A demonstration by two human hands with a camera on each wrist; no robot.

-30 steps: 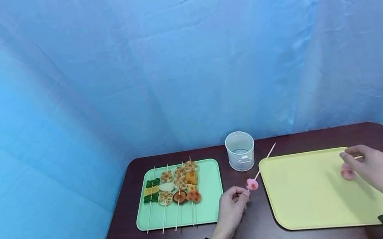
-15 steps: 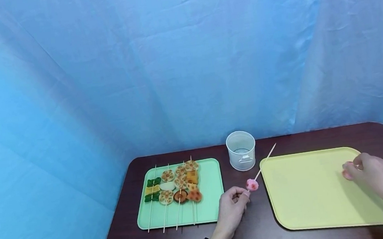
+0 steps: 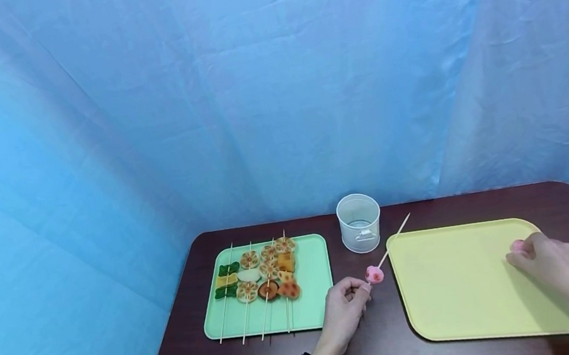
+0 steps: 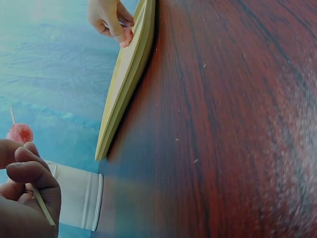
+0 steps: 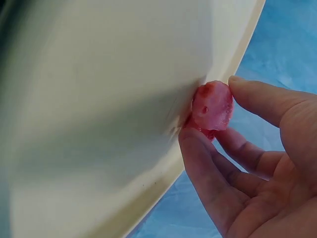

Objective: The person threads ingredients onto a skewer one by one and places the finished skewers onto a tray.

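My left hand (image 3: 345, 313) pinches a thin wooden skewer (image 3: 395, 238) low down. The skewer slants up to the right, with one pink, red-spotted toy food piece (image 3: 374, 274) threaded just above the fingers. Over the right part of the yellow tray (image 3: 457, 286), my right hand (image 3: 559, 264) holds a similar pink food piece (image 5: 213, 106) between thumb and fingers. A small hole shows in its face in the right wrist view. From the head, the fingers hide most of that piece.
A green tray (image 3: 316, 313) at left bears several food skewers (image 3: 247, 291), some with lotus-root slices. A translucent bucket (image 3: 359, 230) stands between the trays, near the back edge of the dark table (image 3: 379, 335). Blue cloth (image 3: 306, 82) hangs behind.
My right hand has closed its fingers on the pink piece that lay on the yellow tray. My left hand and its skewer have stayed in place.
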